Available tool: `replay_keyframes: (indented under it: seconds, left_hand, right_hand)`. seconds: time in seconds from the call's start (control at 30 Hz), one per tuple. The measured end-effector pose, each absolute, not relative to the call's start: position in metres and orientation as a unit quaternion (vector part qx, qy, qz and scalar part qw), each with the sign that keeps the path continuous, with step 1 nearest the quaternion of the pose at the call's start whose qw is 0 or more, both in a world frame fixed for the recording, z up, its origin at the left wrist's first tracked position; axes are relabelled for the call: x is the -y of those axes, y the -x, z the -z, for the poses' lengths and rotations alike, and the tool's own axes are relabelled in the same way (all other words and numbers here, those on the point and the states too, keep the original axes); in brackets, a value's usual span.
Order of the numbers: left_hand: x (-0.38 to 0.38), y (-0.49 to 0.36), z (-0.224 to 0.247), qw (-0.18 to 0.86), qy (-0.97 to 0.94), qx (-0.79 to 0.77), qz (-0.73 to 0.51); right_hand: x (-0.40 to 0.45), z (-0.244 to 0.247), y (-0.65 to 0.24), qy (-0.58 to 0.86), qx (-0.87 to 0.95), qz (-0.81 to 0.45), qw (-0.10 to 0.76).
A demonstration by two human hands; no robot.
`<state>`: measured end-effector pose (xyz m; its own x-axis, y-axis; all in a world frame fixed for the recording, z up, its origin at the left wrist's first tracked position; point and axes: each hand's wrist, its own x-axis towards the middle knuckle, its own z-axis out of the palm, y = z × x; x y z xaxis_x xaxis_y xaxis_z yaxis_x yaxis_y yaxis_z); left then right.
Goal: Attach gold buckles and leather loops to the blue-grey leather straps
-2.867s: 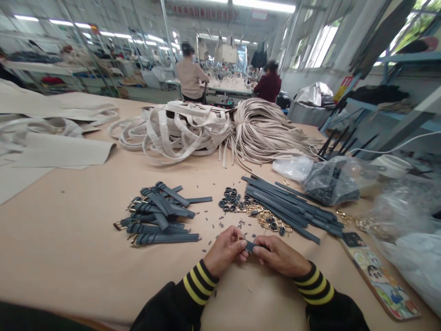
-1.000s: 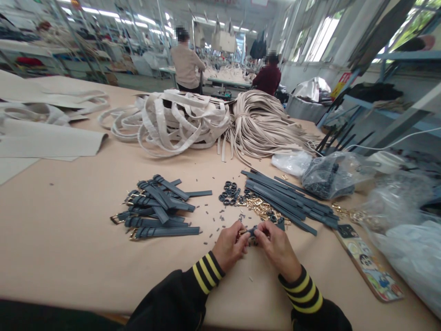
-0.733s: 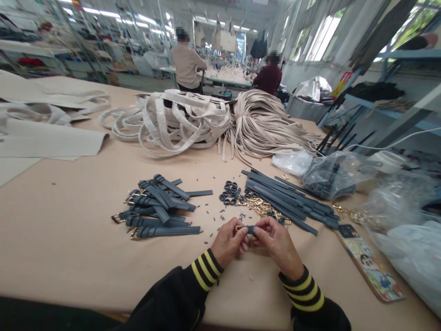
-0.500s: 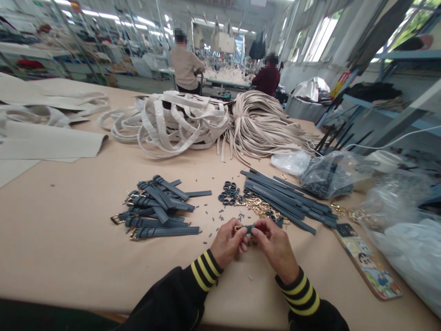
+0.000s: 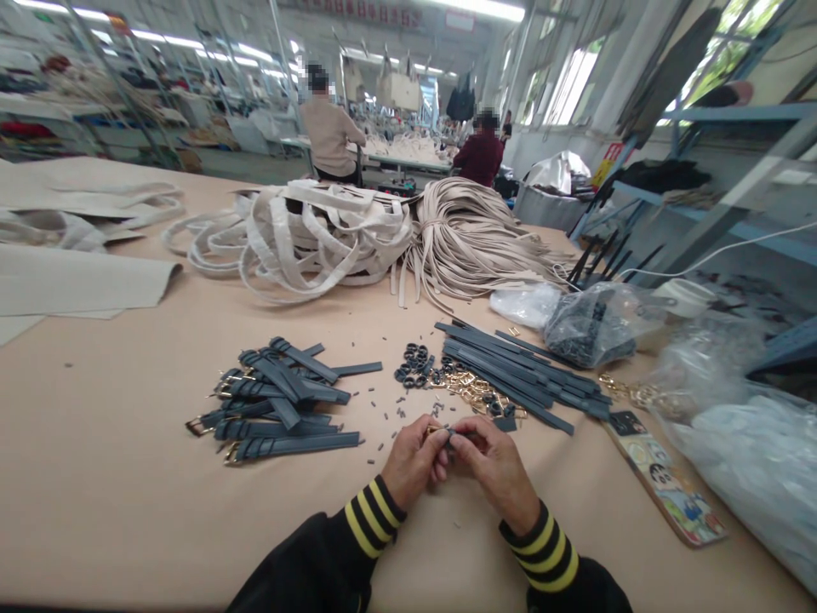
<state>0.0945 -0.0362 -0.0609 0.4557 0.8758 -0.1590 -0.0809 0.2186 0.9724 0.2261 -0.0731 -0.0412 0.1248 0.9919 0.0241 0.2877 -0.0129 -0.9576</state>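
Observation:
My left hand point(image 5: 414, 460) and my right hand point(image 5: 494, 464) meet just above the table, fingertips closed together on a dark blue-grey strap with a gold buckle point(image 5: 440, 432). Most of that strap is hidden by my fingers. Right beyond my hands lie a heap of gold buckles point(image 5: 476, 387), a cluster of small dark strap loops point(image 5: 414, 364) and scattered small dark bits point(image 5: 402, 413). To the left is a pile of dark straps with buckles fitted point(image 5: 287, 400). Plain dark strips point(image 5: 511, 366) are stacked to the right of the loops.
Coiled beige straps point(image 5: 319, 230) and a tied beige bundle point(image 5: 472, 230) lie at the back. Beige sheets point(image 5: 82, 281) cover the left side. A phone in a cartoon case point(image 5: 667, 485) and plastic bags point(image 5: 753, 477) are at the right. Two people point(image 5: 328, 128) are in the background.
The view has tilted up and shifted slightly right. Both hands stay together on the strap; the dark piece between my fingertips now shows less.

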Motion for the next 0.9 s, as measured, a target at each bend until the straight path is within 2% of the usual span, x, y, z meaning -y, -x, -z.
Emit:
replay_keyframes:
  seconds: [0.17,0.37,0.53,0.67,0.73,0.83,0.9]
  left_hand:
    - [0.036,-0.095,0.063,0.643,-0.548,-0.400,-0.357]
    - [0.039,-0.094,0.070,0.616,-0.583,-0.407,-0.341]
    - [0.040,-0.095,0.069,0.623,-0.594,-0.393,-0.323]
    - [0.038,-0.095,0.064,0.654,-0.560,-0.395,-0.319]
    - [0.036,-0.094,0.062,0.669,-0.542,-0.391,-0.324]
    - [0.035,-0.093,0.058,0.686,-0.526,-0.386,-0.323]
    - [0.034,-0.093,0.056,0.693,-0.516,-0.390,-0.317]
  right_hand:
    - [0.073,0.044,-0.229,0.576,0.475,-0.485,0.455]
    - [0.069,0.043,-0.222,0.594,0.509,-0.446,0.435]
    - [0.066,0.039,-0.224,0.615,0.571,-0.369,0.400]
    - [0.067,0.026,-0.234,0.593,0.620,-0.373,0.352]
    - [0.069,0.016,-0.244,0.600,0.639,-0.340,0.341]
    - [0.072,0.005,-0.263,0.639,0.657,-0.213,0.340]
    - [0.074,0.003,-0.274,0.647,0.680,-0.166,0.302]
